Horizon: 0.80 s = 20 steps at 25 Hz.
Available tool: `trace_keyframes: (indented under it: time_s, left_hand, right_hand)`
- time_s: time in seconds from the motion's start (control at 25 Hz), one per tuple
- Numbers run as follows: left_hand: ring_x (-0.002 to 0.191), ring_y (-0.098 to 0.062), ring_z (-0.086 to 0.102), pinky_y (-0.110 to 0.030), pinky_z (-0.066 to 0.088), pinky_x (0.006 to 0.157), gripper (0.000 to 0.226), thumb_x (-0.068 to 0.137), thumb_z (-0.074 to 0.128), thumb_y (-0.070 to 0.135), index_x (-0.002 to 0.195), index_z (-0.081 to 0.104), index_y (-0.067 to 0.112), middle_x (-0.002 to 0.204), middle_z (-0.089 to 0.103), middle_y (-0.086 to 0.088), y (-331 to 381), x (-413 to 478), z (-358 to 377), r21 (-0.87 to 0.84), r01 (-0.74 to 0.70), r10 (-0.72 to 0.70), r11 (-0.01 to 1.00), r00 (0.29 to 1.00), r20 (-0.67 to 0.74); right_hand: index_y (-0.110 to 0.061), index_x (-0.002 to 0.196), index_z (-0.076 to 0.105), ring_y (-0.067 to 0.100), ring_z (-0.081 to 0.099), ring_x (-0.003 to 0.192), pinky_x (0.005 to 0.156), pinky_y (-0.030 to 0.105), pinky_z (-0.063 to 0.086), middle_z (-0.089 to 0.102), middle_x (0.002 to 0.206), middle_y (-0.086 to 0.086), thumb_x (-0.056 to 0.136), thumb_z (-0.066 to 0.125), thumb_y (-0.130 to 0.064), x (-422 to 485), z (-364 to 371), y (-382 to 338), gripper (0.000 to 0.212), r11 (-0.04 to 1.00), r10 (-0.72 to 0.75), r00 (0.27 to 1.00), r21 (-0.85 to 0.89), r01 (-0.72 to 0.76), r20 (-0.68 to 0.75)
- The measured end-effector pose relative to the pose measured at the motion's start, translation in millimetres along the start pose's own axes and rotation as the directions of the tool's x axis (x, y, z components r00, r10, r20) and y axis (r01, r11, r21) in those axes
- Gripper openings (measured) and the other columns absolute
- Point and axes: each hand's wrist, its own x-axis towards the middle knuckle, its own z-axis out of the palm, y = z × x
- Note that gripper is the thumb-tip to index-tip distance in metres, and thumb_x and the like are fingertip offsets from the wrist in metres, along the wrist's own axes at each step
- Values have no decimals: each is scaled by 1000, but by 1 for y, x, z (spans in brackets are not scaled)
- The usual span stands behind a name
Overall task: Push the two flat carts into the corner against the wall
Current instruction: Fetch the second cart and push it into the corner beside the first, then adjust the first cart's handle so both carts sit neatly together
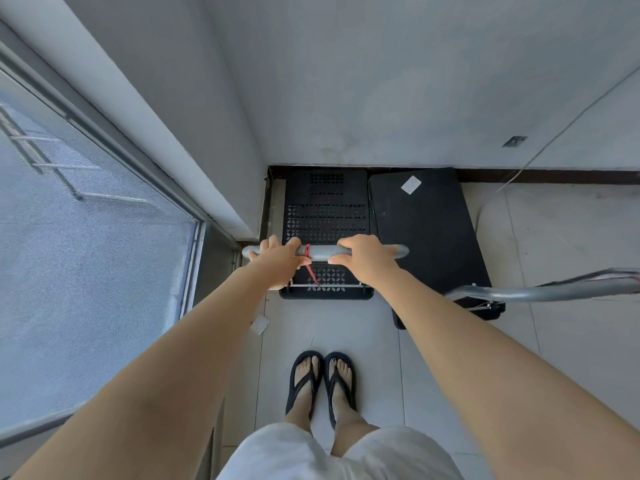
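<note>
A black flat cart with a perforated deck (325, 209) stands in the corner, its far end at the back wall. Its grey handle bar (325, 251) carries a red tie (307, 252). My left hand (277, 259) and my right hand (363, 259) both grip this bar, one on each side of the tie. A second black flat cart with a smooth deck (426, 237) and a white sticker (411, 184) stands right beside it, also up to the wall. Its grey handle (540, 292) sticks out to the right, with no hand on it.
A large window (86, 254) with a grey frame runs along the left. The white back wall (381, 81) has a dark skirting (554, 176) and a thin cable (540, 154) hanging down at right. A scrap of paper (259, 323) lies on the pale tiled floor by my feet.
</note>
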Motion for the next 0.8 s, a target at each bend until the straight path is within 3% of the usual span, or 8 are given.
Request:
trace_keyframes:
  time_s: [0.16,0.32,0.48,0.56,0.64,0.72,0.8]
  left_hand:
    - [120,-33,39,-55,31,106,21,103,36,26,123,41,22,124,42,-15,-10,7,-8,-62,5,-6,998,1000,-15]
    - [121,-34,38,-61,28,108,21,103,36,27,123,40,23,123,42,-14,-10,12,-12,-78,-14,13,997,1000,-10]
    - [123,-34,38,-59,28,108,28,102,34,40,123,41,22,124,43,-14,-11,7,-12,-65,-21,22,998,1000,16]
    - [126,-35,36,-57,27,108,38,100,33,46,127,41,21,129,42,-15,-11,2,-11,-49,-29,31,998,999,33]
    - [136,-35,29,-56,24,113,47,99,33,51,136,40,24,140,38,-15,-11,-4,-11,-13,-64,64,998,998,24]
    - [147,-35,12,-56,14,119,58,98,31,55,150,25,30,156,24,-15,-12,-9,-9,0,-115,115,993,993,0]
    - [151,-32,-2,-55,6,121,67,96,28,60,155,8,34,163,8,-12,-6,-16,-13,-26,-154,153,988,988,-25]
  right_hand:
    - [-4,91,60,33,62,104,79,38,43,66,97,14,92,55,-41,16,3,-7,37,999,29,1000,24,-29,11]
    - [-3,114,65,32,62,105,85,40,47,68,104,14,91,57,-41,18,-4,-10,45,998,60,998,38,-60,-13]
    - [-6,99,70,25,60,81,69,33,42,60,75,5,87,61,-40,17,-2,-7,37,993,74,997,97,-74,0]
    - [-10,103,69,25,61,87,72,32,42,63,84,5,86,60,-43,11,0,-6,38,992,77,997,97,-78,14]
    - [-15,121,64,26,61,109,87,36,42,67,112,5,84,60,-48,1,1,-4,50,984,90,996,152,-88,-6]
    - [-22,137,53,25,48,133,112,47,31,56,140,3,82,59,-54,-9,-1,0,64,972,116,991,211,-102,-58]
    - [-24,141,48,26,42,138,117,50,25,50,147,2,83,57,-56,-21,-7,7,67,968,122,989,229,-100,-84]
